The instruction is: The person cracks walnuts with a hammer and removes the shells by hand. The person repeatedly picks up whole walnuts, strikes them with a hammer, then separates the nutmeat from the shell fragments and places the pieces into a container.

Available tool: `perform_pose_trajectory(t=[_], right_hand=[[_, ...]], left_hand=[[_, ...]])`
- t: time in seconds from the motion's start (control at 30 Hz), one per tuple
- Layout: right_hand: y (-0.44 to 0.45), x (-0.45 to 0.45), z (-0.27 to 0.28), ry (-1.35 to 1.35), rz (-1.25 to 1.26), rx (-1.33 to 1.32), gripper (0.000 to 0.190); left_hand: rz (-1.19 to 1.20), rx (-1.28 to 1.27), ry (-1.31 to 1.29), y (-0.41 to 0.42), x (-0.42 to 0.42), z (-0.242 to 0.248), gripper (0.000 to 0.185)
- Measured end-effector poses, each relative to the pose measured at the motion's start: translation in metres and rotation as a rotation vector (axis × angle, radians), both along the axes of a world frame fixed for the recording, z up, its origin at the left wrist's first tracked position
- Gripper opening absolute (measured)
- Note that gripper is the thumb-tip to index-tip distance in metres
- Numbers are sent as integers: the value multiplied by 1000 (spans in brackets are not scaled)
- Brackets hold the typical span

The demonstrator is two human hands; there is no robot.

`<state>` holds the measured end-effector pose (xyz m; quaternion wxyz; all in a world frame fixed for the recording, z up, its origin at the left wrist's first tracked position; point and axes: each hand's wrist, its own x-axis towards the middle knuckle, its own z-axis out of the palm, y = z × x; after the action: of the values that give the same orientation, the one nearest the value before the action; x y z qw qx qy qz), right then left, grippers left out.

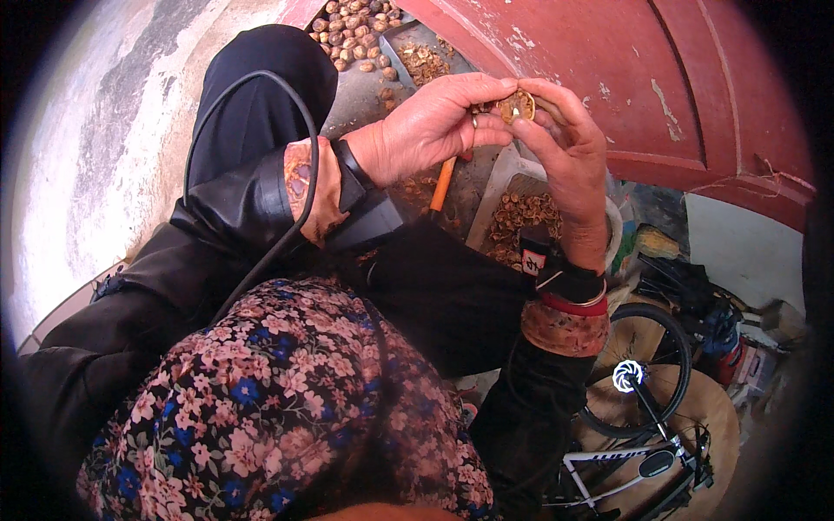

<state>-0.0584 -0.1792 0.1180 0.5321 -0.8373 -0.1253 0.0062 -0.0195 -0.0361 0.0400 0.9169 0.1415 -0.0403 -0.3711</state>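
Near the top middle of the head view, my right hand holds an opened walnut half between thumb and fingers. Something pale shows inside the shell. My left hand, with a ring on one finger, meets it from the other side, its thumb and fingertips at the shell's edge. A small dark piece seems to lie among the left fingers, too hidden to name. Below the hands, an orange-handled tool rests on the floor, its far end partly covered by my left hand. Walnut shells fill part of a whitish plastic tub.
Whole walnuts are spread at the top, beside a grey tray of shell bits. A red wooden panel rises at upper right. A white-framed bicycle stands at lower right. A black cable loops over my left sleeve.
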Motion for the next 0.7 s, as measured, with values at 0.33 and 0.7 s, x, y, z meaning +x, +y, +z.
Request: perform_pose_trajectory(t=[0.33,0.7], right_hand=[[1,3,0,14,-15,94,24],[4,1,-1,-168,-108,-187,24]], left_hand=[[-57,-45,-6,7,3,-3,19],[-35,-91,10,10,5,-4,19]])
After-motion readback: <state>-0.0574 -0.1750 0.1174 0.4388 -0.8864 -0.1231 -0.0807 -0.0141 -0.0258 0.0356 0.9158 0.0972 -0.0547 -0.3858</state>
